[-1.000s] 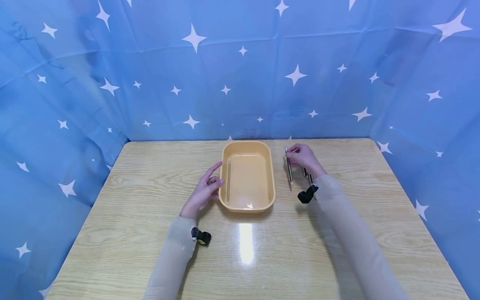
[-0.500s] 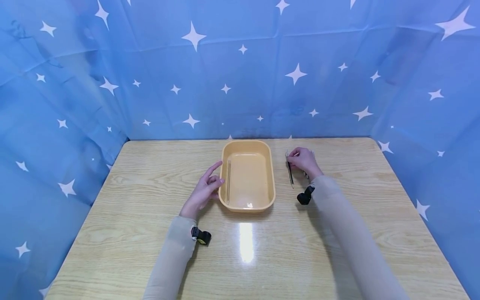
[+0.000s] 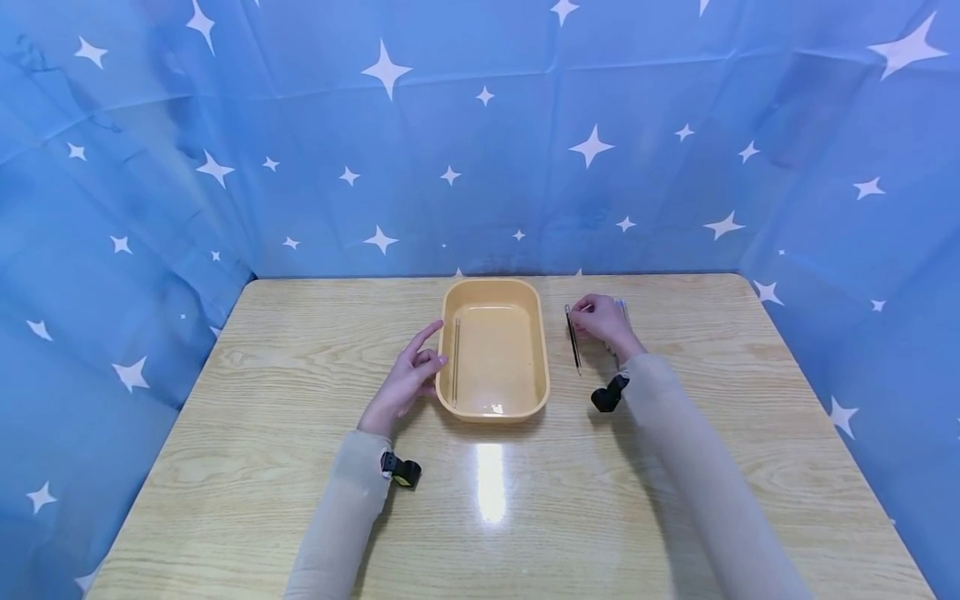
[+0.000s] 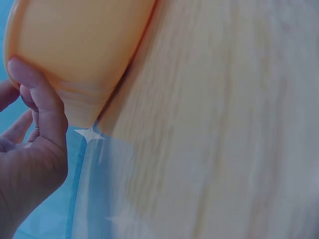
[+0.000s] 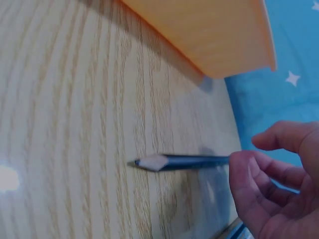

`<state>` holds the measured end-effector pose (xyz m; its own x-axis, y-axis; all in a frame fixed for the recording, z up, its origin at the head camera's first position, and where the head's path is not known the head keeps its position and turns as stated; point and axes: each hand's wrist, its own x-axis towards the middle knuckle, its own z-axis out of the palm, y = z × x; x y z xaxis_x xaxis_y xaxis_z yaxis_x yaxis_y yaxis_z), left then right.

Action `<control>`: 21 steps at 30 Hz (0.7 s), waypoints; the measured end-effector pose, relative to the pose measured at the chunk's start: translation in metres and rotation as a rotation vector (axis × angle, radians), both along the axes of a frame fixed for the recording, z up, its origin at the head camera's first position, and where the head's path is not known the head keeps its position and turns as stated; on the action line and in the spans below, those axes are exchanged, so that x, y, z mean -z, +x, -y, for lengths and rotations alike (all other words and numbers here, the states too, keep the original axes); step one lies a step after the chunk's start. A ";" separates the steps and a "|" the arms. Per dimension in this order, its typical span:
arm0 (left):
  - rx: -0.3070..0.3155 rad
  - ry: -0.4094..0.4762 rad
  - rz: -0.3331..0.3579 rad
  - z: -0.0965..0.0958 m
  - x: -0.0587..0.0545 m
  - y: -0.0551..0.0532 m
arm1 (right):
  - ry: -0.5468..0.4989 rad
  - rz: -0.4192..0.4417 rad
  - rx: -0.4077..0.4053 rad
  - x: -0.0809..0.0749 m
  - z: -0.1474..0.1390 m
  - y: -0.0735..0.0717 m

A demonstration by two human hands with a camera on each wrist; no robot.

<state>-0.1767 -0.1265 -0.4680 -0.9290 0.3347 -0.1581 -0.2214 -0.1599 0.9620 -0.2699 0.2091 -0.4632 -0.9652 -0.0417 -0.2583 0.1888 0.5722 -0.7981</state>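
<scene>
A yellow-orange tray [image 3: 492, 419] stands at the table's far side, with a thin light brown pencil [image 3: 456, 362] lying lengthwise inside by its left wall. My left hand [image 3: 401, 387] touches that side, the index finger stretched to the rim and the thumb against the wall. A dark pencil [image 3: 573, 342] lies to the right of the tray, its sharpened end towards me. My right hand [image 3: 606, 323] is at its far end. In the right wrist view the thumb covers part of the pencil, while the index finger stands apart from the thumb.
Beside and partly under my right hand lie more thin pencil-like items [image 3: 623, 308], mostly hidden. The wooden table [image 3: 247, 417] ends at a blue star-patterned curtain [image 3: 487, 167]. A small black camera sits on each wrist.
The dark pencil has shifted slightly left and towards me, and its far end now shows beside the fingertips. My right hand has moved slightly. The left hand and tray have stayed in place.
</scene>
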 end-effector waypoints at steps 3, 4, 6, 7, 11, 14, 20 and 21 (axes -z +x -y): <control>-0.002 0.002 -0.002 0.000 0.000 0.000 | -0.031 0.002 -0.019 -0.005 0.004 0.002; -0.002 0.004 -0.002 0.000 0.000 0.000 | -0.025 0.001 -0.029 -0.006 0.005 0.002; -0.004 0.006 -0.003 0.000 0.000 0.001 | 0.005 -0.012 -0.047 -0.010 0.007 0.002; -0.005 0.007 -0.003 0.000 0.001 0.001 | 0.015 -0.020 -0.053 -0.012 0.008 0.002; -0.005 0.008 -0.003 0.000 0.001 0.001 | -0.006 -0.051 -0.082 -0.021 0.013 0.001; -0.007 0.004 -0.004 0.000 0.000 0.001 | -0.060 -0.062 -0.091 -0.028 0.020 0.002; -0.015 -0.001 0.001 -0.001 0.000 0.001 | -0.101 -0.108 -0.120 -0.037 0.038 0.003; -0.016 0.000 0.002 -0.001 0.000 0.001 | -0.105 -0.111 -0.121 -0.038 0.040 0.003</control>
